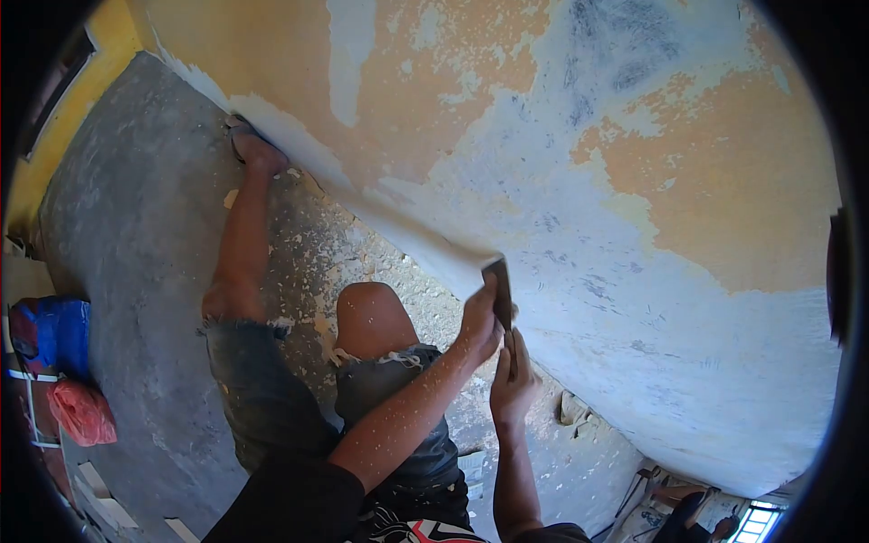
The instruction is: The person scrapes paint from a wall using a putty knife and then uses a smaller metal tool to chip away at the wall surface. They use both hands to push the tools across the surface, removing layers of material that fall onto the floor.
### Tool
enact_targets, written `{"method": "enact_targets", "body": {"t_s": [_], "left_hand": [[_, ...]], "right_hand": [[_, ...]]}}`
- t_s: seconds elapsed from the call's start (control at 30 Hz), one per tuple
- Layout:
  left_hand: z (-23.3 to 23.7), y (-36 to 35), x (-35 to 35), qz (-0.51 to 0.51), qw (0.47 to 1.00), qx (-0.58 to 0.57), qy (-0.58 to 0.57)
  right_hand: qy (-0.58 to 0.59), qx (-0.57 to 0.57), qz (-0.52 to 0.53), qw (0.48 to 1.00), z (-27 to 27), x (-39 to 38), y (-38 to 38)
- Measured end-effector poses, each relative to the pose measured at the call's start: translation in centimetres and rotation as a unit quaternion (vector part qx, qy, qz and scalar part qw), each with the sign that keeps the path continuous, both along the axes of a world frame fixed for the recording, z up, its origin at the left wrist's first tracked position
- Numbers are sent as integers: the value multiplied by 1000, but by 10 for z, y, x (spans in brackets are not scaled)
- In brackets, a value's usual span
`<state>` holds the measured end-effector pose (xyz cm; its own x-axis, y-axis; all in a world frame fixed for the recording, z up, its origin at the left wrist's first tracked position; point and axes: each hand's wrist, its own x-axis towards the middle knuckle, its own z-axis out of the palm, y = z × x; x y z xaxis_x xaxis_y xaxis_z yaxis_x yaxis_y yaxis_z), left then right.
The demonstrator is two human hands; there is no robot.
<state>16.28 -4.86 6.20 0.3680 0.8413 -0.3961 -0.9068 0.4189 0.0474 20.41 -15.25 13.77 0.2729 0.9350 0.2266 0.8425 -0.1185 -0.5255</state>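
Observation:
A flat, dark scraper-like tool (501,294) is pressed against the wall (579,281), where orange-tan paint gives way to a pale scraped surface. My left hand (481,321) grips the tool on its left side. Just below and to the right, my right hand (516,376) has its fingers closed on the tool's lower end. Pale flecks cover my left forearm. The tool's far edge is partly lost against the wall.
Paint chips (362,249) litter the grey floor (145,199) along the wall base. My bent knee and outstretched leg lie below the wall. A blue bag (65,335) and a red plastic bag (81,412) sit at left. Another person's leg (677,495) shows at lower right.

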Motion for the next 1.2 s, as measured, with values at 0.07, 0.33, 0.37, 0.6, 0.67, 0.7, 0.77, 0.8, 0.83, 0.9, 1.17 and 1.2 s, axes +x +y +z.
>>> {"method": "enact_targets", "body": {"t_s": [0.07,0.33,0.37,0.6,0.67,0.7,0.77,0.8,0.83,0.9,1.17,1.2], "left_hand": [[-6,14,0,36,999,-2,-6],[-18,4,-3,-36,992,2,124],[-19,-1,0,-40,991,-3,125],[-21,30,-22,13,998,-12,68],[-21,16,-25,-48,996,-6,78],[-14,4,-16,-53,994,-29,86],[-9,2,-7,-60,994,-51,74],[-12,3,-7,-65,994,-53,72],[-17,7,-8,-55,994,-30,87],[-24,7,-6,-48,993,-12,104],[-23,15,-30,-44,994,-6,99],[-15,9,-24,-44,991,-11,127]], "right_hand": [[9,10,11,1000,-5,0,11],[63,-1,-39,997,-33,-13,2],[49,-4,-30,998,-28,-11,-1],[53,-38,6,998,-8,-24,31],[36,-54,21,998,-6,-24,16],[45,-25,16,999,-12,-16,0],[49,18,6,999,-21,-10,0],[47,15,1,999,-24,-13,1],[52,0,-26,998,-29,-18,5],[69,-46,-47,995,-21,-21,5],[108,-48,-30,993,-15,-39,15],[116,-38,-30,992,-11,-37,8]]}}
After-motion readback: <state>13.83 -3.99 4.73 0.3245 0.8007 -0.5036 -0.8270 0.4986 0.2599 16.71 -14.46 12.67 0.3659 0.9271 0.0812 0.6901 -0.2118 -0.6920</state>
